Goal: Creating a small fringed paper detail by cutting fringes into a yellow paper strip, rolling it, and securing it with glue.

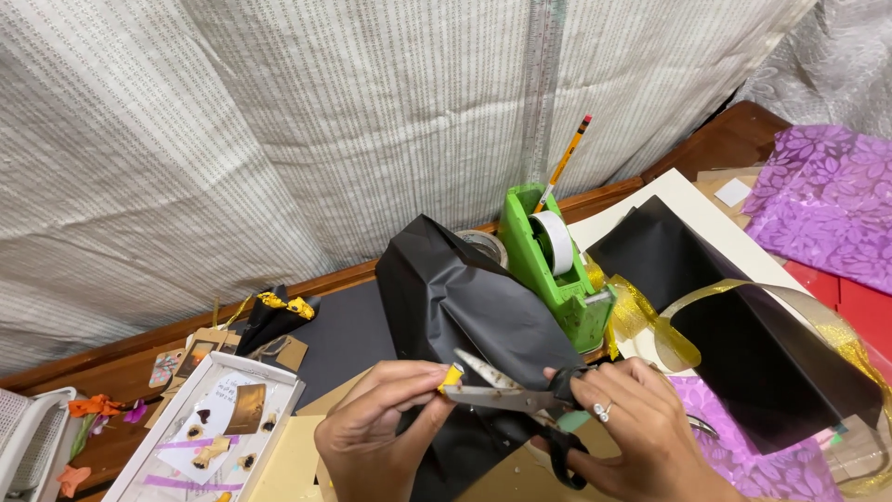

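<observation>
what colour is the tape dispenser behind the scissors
Bright green tape dispenser, holding a white roll; clearest in the head view.

Both wrists run off the bottom edge of the picture. The right hand (pixel 632 418) covers the handles of the scissors (pixel 516 395). A small yellow piece (pixel 452 376) in the left hand (pixel 381 423) is too small to identify. The black paper (pixel 465 307) hides most of a tape roll (pixel 483 244) behind it. The white tray (pixel 28 437) at the table's left edge is cut off.
</observation>
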